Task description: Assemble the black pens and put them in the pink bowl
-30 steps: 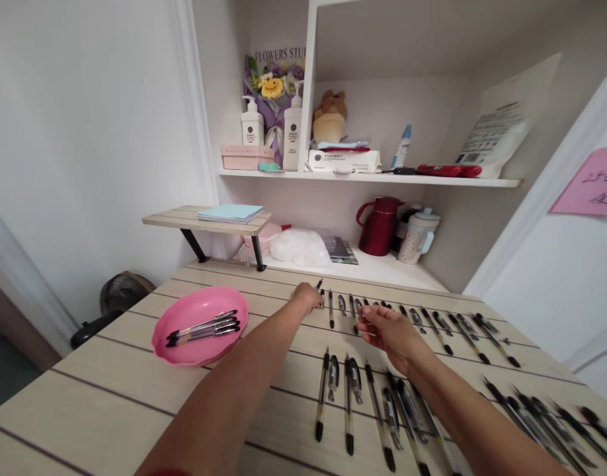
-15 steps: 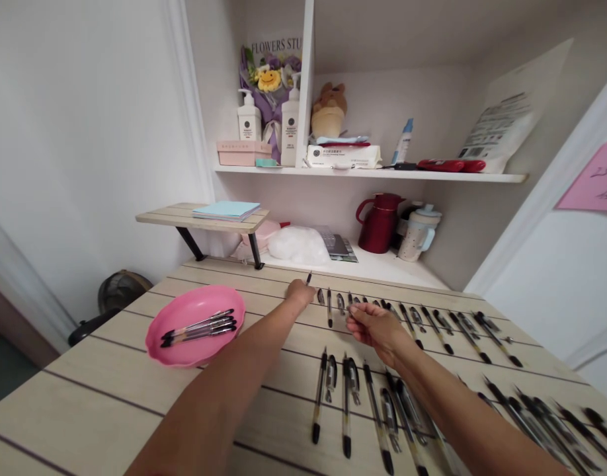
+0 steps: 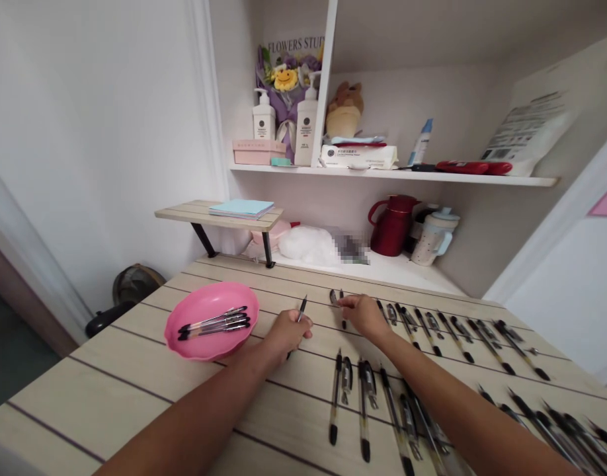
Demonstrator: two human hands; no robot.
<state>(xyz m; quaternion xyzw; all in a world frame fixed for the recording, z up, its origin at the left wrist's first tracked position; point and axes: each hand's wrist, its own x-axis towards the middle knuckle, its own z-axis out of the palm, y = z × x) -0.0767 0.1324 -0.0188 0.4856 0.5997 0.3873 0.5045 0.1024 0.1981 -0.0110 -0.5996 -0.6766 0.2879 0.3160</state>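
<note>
The pale slatted worktop (image 3: 135,383) carries a pink dish (image 3: 209,299) on its left side, with a few capped pens (image 3: 214,322) lying inside. To its right, the left hand (image 3: 285,332) is clenched round a black pen (image 3: 301,309), lifted off the wood with one end pointing up and away. The right hand (image 3: 365,315) reaches to the left end of the back row of pens (image 3: 427,324). Its fingertips touch a small cap (image 3: 333,297) there; whether they grip it cannot be told. A nearer row of pens (image 3: 363,410) lies below both wrists.
</note>
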